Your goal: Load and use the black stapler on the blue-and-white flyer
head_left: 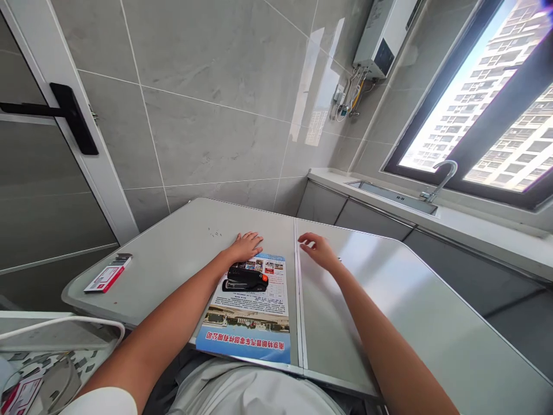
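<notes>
Two open, empty hands: left, right, stapler just below left.

A glossy printed paper leaflet is lying on the smooth, matt grey table, whose right half is gleaming like brushed metal. The stapler is showing shiny black plastic. Polished wall tiles are reflecting window light.
</notes>
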Demonstrator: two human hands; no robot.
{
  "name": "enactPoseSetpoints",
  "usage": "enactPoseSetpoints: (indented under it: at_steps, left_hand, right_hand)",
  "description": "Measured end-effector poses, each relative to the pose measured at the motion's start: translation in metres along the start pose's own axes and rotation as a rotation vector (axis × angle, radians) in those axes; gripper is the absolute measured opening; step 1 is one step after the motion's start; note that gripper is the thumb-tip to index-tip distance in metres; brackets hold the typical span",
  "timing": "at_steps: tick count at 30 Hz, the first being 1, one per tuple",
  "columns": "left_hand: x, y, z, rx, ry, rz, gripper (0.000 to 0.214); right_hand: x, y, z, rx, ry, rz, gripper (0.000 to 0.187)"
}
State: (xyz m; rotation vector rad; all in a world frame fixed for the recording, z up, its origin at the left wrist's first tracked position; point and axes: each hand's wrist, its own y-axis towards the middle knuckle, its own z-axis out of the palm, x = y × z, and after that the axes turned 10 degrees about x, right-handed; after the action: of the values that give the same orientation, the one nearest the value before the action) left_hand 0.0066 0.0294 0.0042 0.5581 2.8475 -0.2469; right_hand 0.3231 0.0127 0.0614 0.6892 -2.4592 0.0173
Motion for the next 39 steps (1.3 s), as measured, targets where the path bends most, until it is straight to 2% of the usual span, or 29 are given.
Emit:
enactPoseSetpoints:
  at_steps: [2,4,5,7,10,13,17,20,23,25,29,31,34,36,39]
  left_hand:
    - [-0.001,0.000,0.000,0.000,-0.005,-0.007,0.052]
    - [-0.001,0.001,0.000,-0.001,-0.010,-0.010,0.052]
    - [-0.001,0.001,0.000,-0.001,-0.012,-0.009,0.052]
    - [-0.001,0.001,0.001,0.001,-0.013,-0.005,0.052]
    - [-0.001,0.001,0.001,0.005,-0.006,-0.006,0.052]
    - [-0.002,0.001,0.001,0.003,-0.003,-0.009,0.051]
    - [-0.003,0.001,0.001,-0.011,-0.016,-0.008,0.050]
    - [-0.003,0.002,0.003,-0.023,-0.033,-0.012,0.049]
    - [-0.005,0.001,0.004,-0.045,-0.045,-0.035,0.049]
    - [-0.005,0.001,0.004,-0.101,-0.048,-0.102,0.053]
    - [-0.001,0.001,-0.002,-0.252,-0.046,-0.348,0.056]
    - [0.005,0.000,-0.004,-0.260,-0.048,-0.422,0.055]
    - [0.010,0.000,-0.003,-0.203,-0.055,-0.434,0.055]
    - [0.012,0.001,0.000,-0.178,-0.057,-0.430,0.055]
    - [0.011,0.001,0.004,-0.177,-0.063,-0.428,0.057]
  right_hand:
    - [-0.038,-0.007,-0.029,-0.011,-0.051,0.100,0.026]
    - [-0.070,-0.020,-0.049,0.067,-0.083,0.175,0.038]
    - [-0.082,-0.026,-0.055,0.116,-0.088,0.209,0.038]
    - [-0.099,-0.033,-0.059,0.165,-0.093,0.257,0.033]
    - [-0.108,-0.031,-0.051,0.137,-0.106,0.283,0.021]
    - [-0.099,-0.022,-0.035,0.061,-0.121,0.240,0.021]
    - [-0.063,0.001,-0.005,-0.030,-0.140,0.103,0.026]
    - [-0.029,0.027,0.024,-0.006,-0.150,-0.030,0.030]
    - [0.000,0.058,0.052,0.037,-0.160,-0.105,0.032]
    - [0.016,0.079,0.068,0.046,-0.155,-0.124,0.032]
    - [0.040,0.103,0.087,0.100,-0.122,-0.177,0.034]
    - [0.046,0.105,0.089,0.130,-0.119,-0.215,0.039]
    - [0.039,0.096,0.082,0.129,-0.146,-0.216,0.038]
    - [0.024,0.082,0.069,0.126,-0.173,-0.171,0.026]
    - [-0.012,0.051,0.037,0.146,-0.204,-0.092,0.012]
